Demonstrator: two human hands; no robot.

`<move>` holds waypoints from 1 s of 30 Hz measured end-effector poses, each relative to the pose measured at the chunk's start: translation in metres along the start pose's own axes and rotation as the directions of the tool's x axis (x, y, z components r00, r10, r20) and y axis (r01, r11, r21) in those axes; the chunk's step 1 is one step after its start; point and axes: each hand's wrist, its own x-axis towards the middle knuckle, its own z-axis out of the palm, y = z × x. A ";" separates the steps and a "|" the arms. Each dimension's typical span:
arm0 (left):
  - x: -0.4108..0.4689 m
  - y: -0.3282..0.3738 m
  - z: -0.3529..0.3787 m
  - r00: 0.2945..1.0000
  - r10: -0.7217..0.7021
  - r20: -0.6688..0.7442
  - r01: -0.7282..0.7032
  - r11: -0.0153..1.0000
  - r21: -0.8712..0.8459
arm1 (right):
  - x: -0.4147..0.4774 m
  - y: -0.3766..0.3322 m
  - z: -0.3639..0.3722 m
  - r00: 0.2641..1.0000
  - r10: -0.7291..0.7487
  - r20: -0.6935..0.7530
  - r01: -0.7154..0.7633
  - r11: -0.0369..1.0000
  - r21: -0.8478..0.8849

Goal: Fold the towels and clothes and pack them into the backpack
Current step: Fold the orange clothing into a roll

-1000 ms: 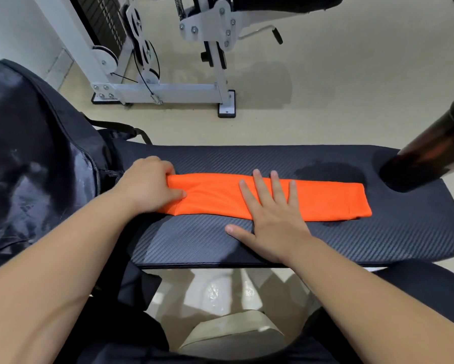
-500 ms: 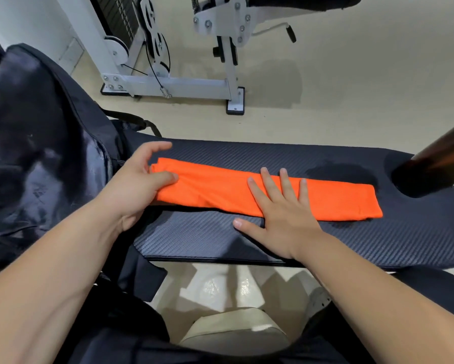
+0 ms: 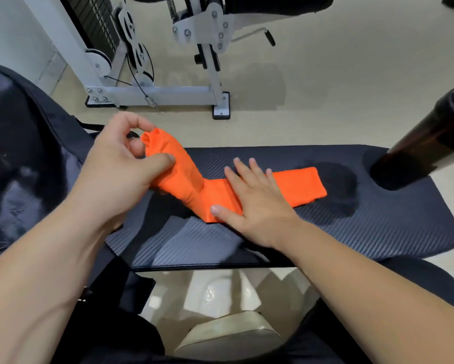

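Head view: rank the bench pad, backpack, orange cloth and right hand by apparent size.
1. The bench pad and backpack are the top two. Their order is unsure, because the backpack is cropped and nearer the camera.
2. orange cloth
3. right hand

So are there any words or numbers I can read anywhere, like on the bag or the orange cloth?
No words or numbers can be read anywhere.
On the shiny black backpack: one faint pale mark, too blurred to read.
On the folded orange cloth, the black padded bench and the white metal gym machine: no text.
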 end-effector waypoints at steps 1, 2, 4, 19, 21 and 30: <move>0.003 0.006 0.012 0.999 0.005 0.054 -0.007 0.999 0.044 | -0.006 0.012 -0.009 0.997 0.050 -0.057 -0.051 0.998 -0.032; 0.005 0.011 0.027 0.995 0.002 0.095 -0.010 0.996 0.086 | -0.013 0.024 -0.019 0.990 0.100 -0.102 -0.108 0.991 -0.073; 0.009 0.015 0.059 0.992 -0.010 0.128 -0.011 0.987 0.159 | -0.026 0.053 -0.032 0.971 0.193 -0.138 -0.207 0.974 -0.094; 0.006 -0.030 0.201 0.916 -0.139 0.376 -0.031 0.911 0.412 | -0.061 0.119 -0.019 0.904 0.406 -0.133 -0.213 0.697 0.685; 0.001 -0.031 0.192 0.922 -0.103 0.373 -0.039 0.934 0.355 | -0.054 0.119 -0.016 0.891 0.412 -0.189 -0.214 0.750 0.626; -0.008 -0.066 0.167 0.875 0.081 0.477 -0.468 0.391 0.792 | -0.044 0.126 -0.014 0.843 0.350 -0.409 -0.139 0.875 0.463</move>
